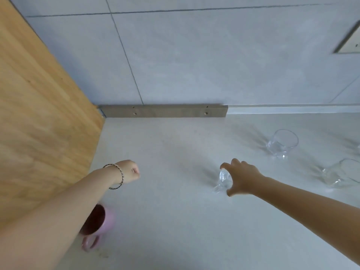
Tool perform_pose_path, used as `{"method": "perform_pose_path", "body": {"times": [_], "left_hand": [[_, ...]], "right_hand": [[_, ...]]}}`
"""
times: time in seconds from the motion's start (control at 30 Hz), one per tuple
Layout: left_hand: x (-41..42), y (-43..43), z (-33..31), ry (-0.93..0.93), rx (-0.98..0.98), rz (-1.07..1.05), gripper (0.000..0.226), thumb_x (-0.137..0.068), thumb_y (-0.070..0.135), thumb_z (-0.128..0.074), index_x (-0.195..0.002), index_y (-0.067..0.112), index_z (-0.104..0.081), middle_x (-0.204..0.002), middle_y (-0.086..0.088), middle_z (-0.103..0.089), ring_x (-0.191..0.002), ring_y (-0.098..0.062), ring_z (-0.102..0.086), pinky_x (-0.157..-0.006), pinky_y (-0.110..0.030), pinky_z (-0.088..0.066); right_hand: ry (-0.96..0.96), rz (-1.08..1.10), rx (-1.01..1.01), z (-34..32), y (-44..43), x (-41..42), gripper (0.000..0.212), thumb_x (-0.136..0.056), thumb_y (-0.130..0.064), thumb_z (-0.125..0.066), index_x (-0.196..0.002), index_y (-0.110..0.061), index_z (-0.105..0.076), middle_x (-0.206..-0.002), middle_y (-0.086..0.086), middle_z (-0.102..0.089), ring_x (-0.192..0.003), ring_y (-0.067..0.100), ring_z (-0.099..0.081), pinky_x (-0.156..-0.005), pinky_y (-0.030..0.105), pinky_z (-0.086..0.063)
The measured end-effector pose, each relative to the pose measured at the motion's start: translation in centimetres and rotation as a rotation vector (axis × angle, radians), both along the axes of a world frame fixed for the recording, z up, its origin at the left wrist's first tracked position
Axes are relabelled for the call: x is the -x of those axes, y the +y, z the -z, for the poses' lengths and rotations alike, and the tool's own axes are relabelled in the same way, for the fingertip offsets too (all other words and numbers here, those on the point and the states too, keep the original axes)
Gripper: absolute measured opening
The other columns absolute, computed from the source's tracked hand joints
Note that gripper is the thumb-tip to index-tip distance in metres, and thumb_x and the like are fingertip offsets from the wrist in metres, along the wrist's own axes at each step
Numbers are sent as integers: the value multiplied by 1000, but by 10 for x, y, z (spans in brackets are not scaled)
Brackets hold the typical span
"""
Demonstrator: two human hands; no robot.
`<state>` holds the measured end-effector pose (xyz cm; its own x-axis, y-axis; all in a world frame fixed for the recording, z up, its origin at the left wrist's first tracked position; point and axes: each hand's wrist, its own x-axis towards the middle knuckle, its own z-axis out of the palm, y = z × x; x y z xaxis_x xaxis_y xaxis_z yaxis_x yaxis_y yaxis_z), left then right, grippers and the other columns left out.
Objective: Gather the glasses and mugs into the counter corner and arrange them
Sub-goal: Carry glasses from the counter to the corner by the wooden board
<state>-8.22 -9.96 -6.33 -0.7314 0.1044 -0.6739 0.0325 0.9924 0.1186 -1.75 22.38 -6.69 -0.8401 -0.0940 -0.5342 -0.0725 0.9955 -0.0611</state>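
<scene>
Four cups in view. Pink mug [106, 223] stands far left on the surface [165, 221], part-hidden under the forearm. Left hand [129, 171] is a fist w/ nothing in it. Right hand [241, 178] wraps a small glass [223, 181] from its right side, prob. to shift it toward the corner [106, 118]. Back glass [282, 143] & front glass [340, 174] wait further right.

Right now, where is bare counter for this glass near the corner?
Free: counter patch between grey wall strip, wooden panel and left hand. Crowded: right side, far glass and edge glass past the right hand gripping the held glass; pink mug under left forearm.
</scene>
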Motion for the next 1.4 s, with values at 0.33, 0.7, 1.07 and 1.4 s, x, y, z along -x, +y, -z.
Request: {"method": "perform_pose_path", "body": {"times": [0.33,0.7,1.07,1.4], "left_hand": [[65,-104,36,12,-5,-102,29,-87,13,-43,-63,26,-35,-79,1,-38,-79,-18,-34,-58,-25,-29],[97,-119,65,-72,-56,-170,30,-86,14,-42,-58,24,-39,-85,-2,-49,-77,-22,-44,-72,-26,-37],[99,-94,58,-68,-51,-60,36,-84,12,-41,-52,25,-29,-69,2,-35,-71,-21,-37,-49,-23,-19],[63,49,43,-8,-39,162,20,-92,17,-41,-98,19,-60,-105,-6,-56,-99,-24,-55,-88,-27,-42]], "right_hand": [[82,-55,191,6,-208,147,83,-70,-37,-73,-141,-30,-33,-135,6,-40,-123,29,-45,-96,35,-44],[171,-108,164,23,-312,248,77,-73,-39,-73,-139,-25,-38,-137,10,-39,-127,33,-42,-95,38,-46],[-4,75,433,34,-240,186,65,-88,-26,-62,-145,-16,-31,-144,9,-40,-131,25,-44,-106,36,-39],[-50,261,108,20,2,72,37,-91,-31,-52,-127,-22,-52,-129,0,-57,-121,18,-52,-97,30,-41]]}}
